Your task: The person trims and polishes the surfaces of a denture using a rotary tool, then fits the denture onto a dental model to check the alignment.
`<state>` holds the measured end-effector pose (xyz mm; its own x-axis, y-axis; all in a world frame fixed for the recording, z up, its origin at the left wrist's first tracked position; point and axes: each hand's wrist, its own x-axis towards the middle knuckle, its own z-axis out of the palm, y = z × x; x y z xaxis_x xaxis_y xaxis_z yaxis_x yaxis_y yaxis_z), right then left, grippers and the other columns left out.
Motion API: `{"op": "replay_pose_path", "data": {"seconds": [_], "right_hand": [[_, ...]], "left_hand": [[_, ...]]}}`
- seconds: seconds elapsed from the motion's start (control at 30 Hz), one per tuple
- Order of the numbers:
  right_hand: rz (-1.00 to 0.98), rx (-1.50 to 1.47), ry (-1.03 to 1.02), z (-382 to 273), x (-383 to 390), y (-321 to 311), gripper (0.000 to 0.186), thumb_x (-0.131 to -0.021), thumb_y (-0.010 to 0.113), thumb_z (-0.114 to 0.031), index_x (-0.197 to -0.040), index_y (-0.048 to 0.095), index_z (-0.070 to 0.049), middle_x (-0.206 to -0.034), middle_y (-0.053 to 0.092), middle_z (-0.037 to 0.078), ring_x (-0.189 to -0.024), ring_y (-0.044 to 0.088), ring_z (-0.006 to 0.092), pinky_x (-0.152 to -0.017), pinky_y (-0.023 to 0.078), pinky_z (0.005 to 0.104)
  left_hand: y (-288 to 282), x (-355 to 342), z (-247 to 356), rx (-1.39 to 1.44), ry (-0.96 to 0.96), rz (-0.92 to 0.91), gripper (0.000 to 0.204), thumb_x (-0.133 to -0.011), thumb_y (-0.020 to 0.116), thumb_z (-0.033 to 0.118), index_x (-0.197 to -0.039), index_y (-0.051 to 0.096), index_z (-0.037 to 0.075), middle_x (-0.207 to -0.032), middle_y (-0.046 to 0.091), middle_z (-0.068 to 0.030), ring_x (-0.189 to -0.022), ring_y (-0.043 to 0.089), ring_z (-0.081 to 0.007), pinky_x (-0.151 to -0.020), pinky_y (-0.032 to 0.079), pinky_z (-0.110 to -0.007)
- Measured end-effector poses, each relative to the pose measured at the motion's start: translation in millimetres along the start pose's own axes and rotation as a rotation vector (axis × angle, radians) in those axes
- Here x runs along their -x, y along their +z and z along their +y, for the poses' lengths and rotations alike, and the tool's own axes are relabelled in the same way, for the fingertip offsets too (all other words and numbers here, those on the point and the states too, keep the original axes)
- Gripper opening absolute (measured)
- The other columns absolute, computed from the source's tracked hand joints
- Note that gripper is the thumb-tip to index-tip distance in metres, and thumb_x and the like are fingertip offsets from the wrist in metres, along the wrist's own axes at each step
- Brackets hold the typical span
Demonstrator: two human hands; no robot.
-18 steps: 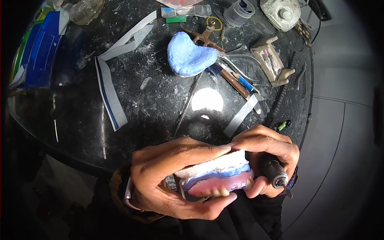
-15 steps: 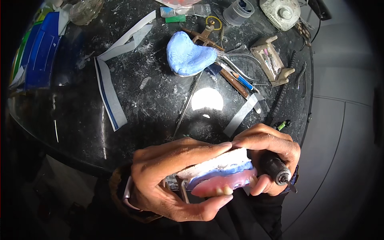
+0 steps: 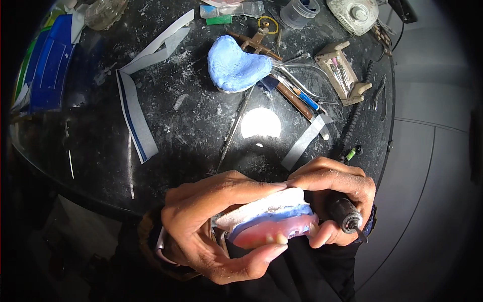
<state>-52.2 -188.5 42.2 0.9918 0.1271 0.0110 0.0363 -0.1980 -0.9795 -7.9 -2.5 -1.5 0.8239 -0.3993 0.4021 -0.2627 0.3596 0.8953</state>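
My left hand (image 3: 196, 216) grips a white plaster cast (image 3: 259, 204) with a blue layer (image 3: 266, 216) and a pink denture with pale teeth (image 3: 254, 232) on it. The thumb presses at the teeth, and the fingers curve over the top of the cast. My right hand (image 3: 342, 183) also grips the cast at its right end while holding a dark rotary handpiece (image 3: 342, 214), whose bit points down to the right, clear of the denture. A metal piece shows behind the cast's left end, partly hidden by my fingers.
On the dark, dusty table lie a blue moulded cast (image 3: 236, 65), a bent paper strip (image 3: 136, 118), hand tools (image 3: 297, 98), a bur holder (image 3: 339, 75), a plastic cup (image 3: 299, 14), blue packages (image 3: 50, 65) and a coiled cord (image 3: 352, 126). The table's edge curves at right (image 3: 390, 146).
My left hand and the cast have shifted slightly left, the left thumb lower, with the denture tilted a little. The view of the table has moved slightly upward in the picture.
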Motion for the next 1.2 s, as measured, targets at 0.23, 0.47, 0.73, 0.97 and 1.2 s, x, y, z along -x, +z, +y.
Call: {"op": "replay_pose_path", "data": {"seconds": [0.23, 0.47, 0.73, 0.97, 1.2], "right_hand": [[0.022, 0.004, -0.079, 2, -2, 0, 0.072, -0.055, 0.085, -0.054, -0.085, 0.066, 0.009, -0.077, 0.064, 0.019, -0.065, 0.064, 0.0218, -0.059, 0.049, 0.0274], [0.002, 0.025, -0.081, -6, -4, -5, 0.070, -0.046, 0.091, -0.047, -0.083, 0.067, 0.006, -0.074, 0.064, 0.014, -0.063, 0.063, 0.0165, -0.054, 0.047, 0.0235], [0.015, 0.059, -0.144, -3, 1, -8, 0.069, -0.039, 0.095, -0.041, -0.083, 0.067, 0.005, -0.075, 0.064, 0.013, -0.063, 0.063, 0.0155, -0.053, 0.046, 0.0226], [0.019, 0.040, -0.199, 5, 2, -5, 0.068, -0.048, 0.092, -0.041, -0.090, 0.067, 0.007, -0.079, 0.065, 0.016, -0.064, 0.063, 0.0158, -0.055, 0.047, 0.0222], [-0.012, -0.008, -0.112, 0, 1, -4, 0.071, -0.060, 0.083, -0.054, -0.091, 0.067, 0.009, -0.083, 0.065, 0.020, -0.067, 0.064, 0.0203, -0.059, 0.049, 0.0266]], "left_hand": [[-11, -7, 3, -0.023, -0.050, -0.169, 0.054, -0.068, 0.069, 0.028, -0.096, 0.058, -0.017, -0.078, 0.064, -0.0227, -0.061, 0.063, -0.0213, -0.054, 0.049, -0.026], [-8, -8, 9, 0.070, -0.184, -0.158, 0.057, -0.063, 0.067, 0.027, -0.097, 0.057, -0.018, -0.084, 0.062, -0.0261, -0.068, 0.062, -0.0233, -0.061, 0.048, -0.028], [-5, -7, 4, 0.113, -0.177, -0.187, 0.056, -0.066, 0.068, 0.023, -0.104, 0.056, -0.015, -0.086, 0.063, -0.0243, -0.071, 0.064, -0.0247, -0.061, 0.050, -0.029], [-11, -9, 1, -0.051, -0.044, -0.245, 0.055, -0.065, 0.077, 0.017, -0.107, 0.058, -0.012, -0.087, 0.066, -0.0224, -0.073, 0.067, -0.0259, -0.061, 0.053, -0.030], [-9, -14, 15, -0.069, -0.075, -0.168, 0.051, -0.063, 0.081, 0.016, -0.101, 0.061, -0.011, -0.082, 0.066, -0.0184, -0.068, 0.067, -0.0220, -0.056, 0.052, -0.026]]}}
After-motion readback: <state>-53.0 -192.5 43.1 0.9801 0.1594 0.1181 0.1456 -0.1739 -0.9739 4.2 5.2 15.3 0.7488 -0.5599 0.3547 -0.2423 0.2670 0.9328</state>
